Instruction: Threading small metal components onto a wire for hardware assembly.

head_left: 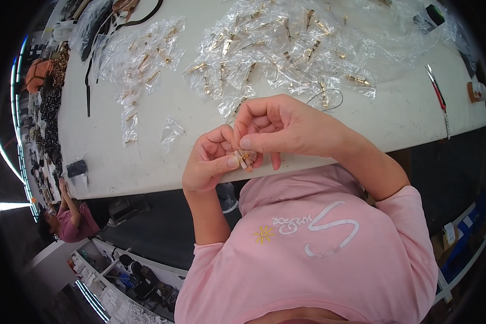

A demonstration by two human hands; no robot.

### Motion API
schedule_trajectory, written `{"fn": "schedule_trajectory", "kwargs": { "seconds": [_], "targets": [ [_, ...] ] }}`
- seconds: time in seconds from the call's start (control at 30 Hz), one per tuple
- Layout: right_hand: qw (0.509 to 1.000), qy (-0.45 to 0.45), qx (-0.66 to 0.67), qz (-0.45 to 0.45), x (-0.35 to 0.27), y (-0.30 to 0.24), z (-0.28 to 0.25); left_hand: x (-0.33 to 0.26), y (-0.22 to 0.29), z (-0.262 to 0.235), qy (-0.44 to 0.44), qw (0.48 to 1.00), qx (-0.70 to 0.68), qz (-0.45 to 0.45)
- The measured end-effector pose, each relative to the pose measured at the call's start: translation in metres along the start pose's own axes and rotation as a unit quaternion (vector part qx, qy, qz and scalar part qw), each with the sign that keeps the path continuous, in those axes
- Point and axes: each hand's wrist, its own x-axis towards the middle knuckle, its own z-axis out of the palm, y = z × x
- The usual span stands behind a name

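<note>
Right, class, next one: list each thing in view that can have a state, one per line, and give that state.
Left hand: fingers closed on the gold piece
Right hand: fingers bent in at the piece; grip unclear
Gold piece: held
Bags: crumpled, heaped, gold parts among them
Strap: laid out
Cord: looped
Red tool: lying down, unheld

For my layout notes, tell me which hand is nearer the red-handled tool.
Right. The right hand is left of the red-handled tool; the left hand is farther left, beyond the right hand.
</note>
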Motion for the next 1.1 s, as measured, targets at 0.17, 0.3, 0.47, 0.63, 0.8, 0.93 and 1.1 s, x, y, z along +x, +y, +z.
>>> {"fn": "schedule_trajectory", "kwargs": {
  "seconds": [0.17,0.3,0.47,0.63,0.8,0.93,1.1],
  "targets": [
    [0.996,0.058,0.036,-0.051,0.003,0.003,-0.002,-0.001,-0.005,-0.005,0.005,0.998,-0.046,0.043],
    [0.961,0.184,0.086,-0.185,-0.006,0.0,-0.015,-0.008,-0.006,-0.018,0.007,0.989,-0.124,0.075],
    [0.876,0.265,0.16,-0.371,-0.05,-0.009,-0.081,-0.019,-0.008,-0.031,-0.024,0.977,-0.173,0.125],
    [0.857,0.228,0.208,-0.413,-0.109,-0.025,-0.124,-0.017,-0.006,-0.034,-0.035,0.973,-0.182,0.141],
    [0.786,0.314,0.245,-0.472,-0.147,-0.032,-0.158,-0.025,-0.006,-0.039,-0.046,0.962,-0.205,0.176],
    [0.774,0.085,0.373,-0.504,-0.182,-0.029,-0.189,-0.029,-0.003,-0.043,-0.041,0.959,-0.22,0.174],
    [0.753,0.35,0.15,-0.536,-0.222,-0.043,-0.203,-0.035,-0.002,-0.043,-0.022,0.961,-0.219,0.165]
  ]
}}
